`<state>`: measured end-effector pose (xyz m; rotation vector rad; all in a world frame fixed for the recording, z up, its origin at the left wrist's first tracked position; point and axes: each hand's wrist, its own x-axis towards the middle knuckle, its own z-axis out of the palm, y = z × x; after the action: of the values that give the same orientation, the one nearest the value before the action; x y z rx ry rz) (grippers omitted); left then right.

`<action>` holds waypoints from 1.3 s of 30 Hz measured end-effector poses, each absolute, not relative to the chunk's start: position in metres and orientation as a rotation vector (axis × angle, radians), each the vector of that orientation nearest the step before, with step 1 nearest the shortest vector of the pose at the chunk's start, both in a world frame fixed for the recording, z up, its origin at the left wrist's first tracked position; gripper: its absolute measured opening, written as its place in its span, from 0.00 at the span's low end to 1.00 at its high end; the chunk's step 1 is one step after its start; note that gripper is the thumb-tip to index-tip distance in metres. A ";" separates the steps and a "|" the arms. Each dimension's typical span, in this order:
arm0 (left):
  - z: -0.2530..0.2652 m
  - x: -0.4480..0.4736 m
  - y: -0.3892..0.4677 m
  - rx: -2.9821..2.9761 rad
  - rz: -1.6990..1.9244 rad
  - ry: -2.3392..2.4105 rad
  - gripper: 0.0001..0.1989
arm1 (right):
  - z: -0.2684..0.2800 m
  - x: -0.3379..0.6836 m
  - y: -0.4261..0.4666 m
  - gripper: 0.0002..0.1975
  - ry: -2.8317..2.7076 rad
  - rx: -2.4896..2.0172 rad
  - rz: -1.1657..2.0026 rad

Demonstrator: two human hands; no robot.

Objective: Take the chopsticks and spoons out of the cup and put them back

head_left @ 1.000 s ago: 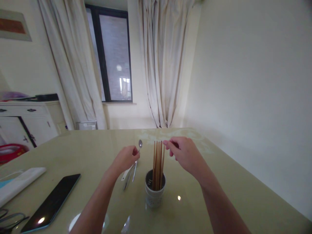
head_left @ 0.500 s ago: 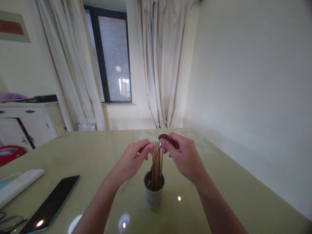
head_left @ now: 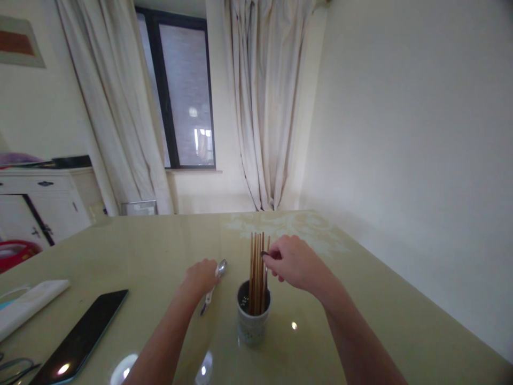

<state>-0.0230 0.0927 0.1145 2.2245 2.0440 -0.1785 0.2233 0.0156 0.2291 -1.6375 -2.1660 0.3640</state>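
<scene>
A pale patterned cup point(head_left: 253, 326) stands upright on the table, with several wooden chopsticks point(head_left: 256, 272) standing in it. My right hand point(head_left: 298, 264) is beside their upper ends, fingers closed on a small dark rounded spoon end; the thin metal shaft below it runs down into the cup. To the left of the cup, my left hand point(head_left: 200, 278) is at a metal spoon point(head_left: 222, 267) lying aslant on the table. The spoon's bowl shows past my knuckles and its handle below them. My left fingertips are mostly hidden, but the fingers look curled round its neck.
A dark phone-like slab point(head_left: 80, 337) lies on the left of the glossy green table point(head_left: 160, 240). Beyond it are a white long object point(head_left: 36, 305) and glasses or scissors point(head_left: 18, 369), partly cut off. A wall point(head_left: 417, 187) borders the table's right side.
My left hand has left the chopsticks and moved down and left to the spoon on the table. My right hand has lowered its spoon, the shaft now steeper beside the chopsticks.
</scene>
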 end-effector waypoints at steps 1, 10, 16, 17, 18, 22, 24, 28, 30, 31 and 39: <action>0.114 -0.023 0.093 2.229 -0.186 2.041 0.13 | 0.228 0.223 0.016 0.18 -2.185 -1.683 0.352; 0.108 -0.021 0.093 2.271 -0.158 1.997 0.14 | 0.226 0.230 0.021 0.19 -2.162 -1.837 0.140; 0.108 -0.021 0.093 2.281 -0.157 1.989 0.14 | 0.227 0.231 0.018 0.15 -2.139 -1.826 0.091; 0.110 -0.021 0.093 2.286 -0.154 1.995 0.15 | 0.228 0.231 0.017 0.15 -2.130 -1.830 0.090; 0.111 -0.020 0.092 2.291 -0.150 2.003 0.15 | 0.229 0.230 0.016 0.15 -2.120 -1.833 0.087; 0.116 -0.018 0.091 2.294 -0.136 2.032 0.16 | 0.234 0.228 0.012 0.15 -2.076 -1.803 0.021; 0.116 -0.019 0.091 2.292 -0.121 2.036 0.16 | 0.237 0.227 0.010 0.15 -2.066 -1.780 0.007; 0.116 -0.020 0.092 2.288 -0.066 2.020 0.14 | 0.241 0.225 0.006 0.15 -2.065 -1.762 0.031; 0.119 -0.021 0.094 2.296 -0.021 1.986 0.12 | 0.241 0.225 0.006 0.16 -2.062 -1.747 0.033; 0.123 -0.023 0.095 2.303 0.006 1.959 0.11 | 0.241 0.225 0.006 0.16 -2.058 -1.734 0.031; 0.196 -0.036 0.068 2.102 0.901 1.236 0.17 | 0.241 0.212 0.006 0.13 -1.914 -1.309 0.218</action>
<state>-0.0364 0.0678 0.1959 2.1018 1.2358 0.9013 0.2116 0.0059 0.2408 -1.3091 -1.9139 0.2182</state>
